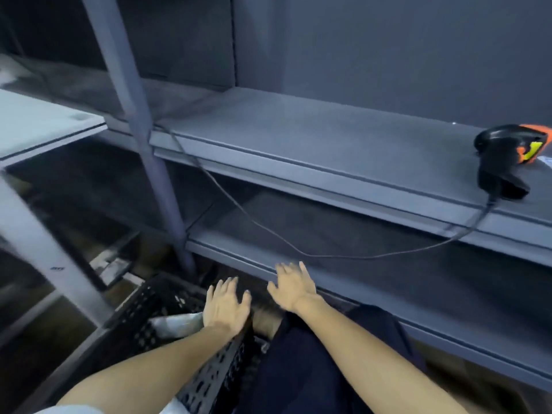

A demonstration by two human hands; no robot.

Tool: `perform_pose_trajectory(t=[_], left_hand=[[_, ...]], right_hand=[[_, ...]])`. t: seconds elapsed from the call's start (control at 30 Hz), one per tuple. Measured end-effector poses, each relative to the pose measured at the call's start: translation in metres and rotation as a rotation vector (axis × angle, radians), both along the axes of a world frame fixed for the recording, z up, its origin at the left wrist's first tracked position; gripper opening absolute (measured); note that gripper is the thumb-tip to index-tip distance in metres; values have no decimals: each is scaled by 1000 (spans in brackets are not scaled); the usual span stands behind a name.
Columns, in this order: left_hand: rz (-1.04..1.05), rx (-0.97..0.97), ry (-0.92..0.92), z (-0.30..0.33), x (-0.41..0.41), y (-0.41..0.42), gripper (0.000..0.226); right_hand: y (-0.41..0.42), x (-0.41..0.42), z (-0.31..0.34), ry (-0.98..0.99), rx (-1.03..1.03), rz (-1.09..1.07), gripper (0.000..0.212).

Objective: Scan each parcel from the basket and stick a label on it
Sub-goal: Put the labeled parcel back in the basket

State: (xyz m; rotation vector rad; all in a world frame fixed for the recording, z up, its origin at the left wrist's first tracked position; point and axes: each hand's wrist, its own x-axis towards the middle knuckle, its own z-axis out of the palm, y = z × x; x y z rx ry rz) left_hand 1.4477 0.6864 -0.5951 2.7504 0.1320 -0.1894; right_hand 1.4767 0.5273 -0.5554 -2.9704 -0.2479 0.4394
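The shelf across the middle of the frame looks like painted metal, grey and matt, with a smooth face and a like upright post. At the right edge the scanner is black plastic, faintly glossy (with orange and yellow trim), trailing a thin rubbery cable. Lower left, the basket is black perforated plastic, holding a parcel of grey, slightly shiny film.
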Motion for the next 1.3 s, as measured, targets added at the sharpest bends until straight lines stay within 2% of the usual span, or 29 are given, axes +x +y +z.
perform_pose_trajectory(t=[0.3, 0.47, 0.67, 0.93, 1.03, 1.13, 1.3], left_hand=[[276, -49, 220, -95, -61, 89, 56], [397, -113, 371, -141, -97, 107, 54], [538, -231, 470, -174, -126, 123, 54], [799, -394, 582, -224, -159, 154, 52], [990, -430, 599, -241, -167, 171, 52], [1189, -465, 623, -254, -170, 186, 64], [1409, -568, 613, -271, -169, 207, 89]], right_hand=[[85, -17, -58, 173, 14, 175, 58], [112, -27, -84, 244, -6, 255, 57], [152, -38, -113, 314, -94, 362, 57], [178, -57, -148, 397, -89, 376, 57], [179, -58, -151, 402, -67, 361, 56], [179, -57, -151, 414, -52, 338, 55], [181, -62, -152, 388, 5, 302, 51]])
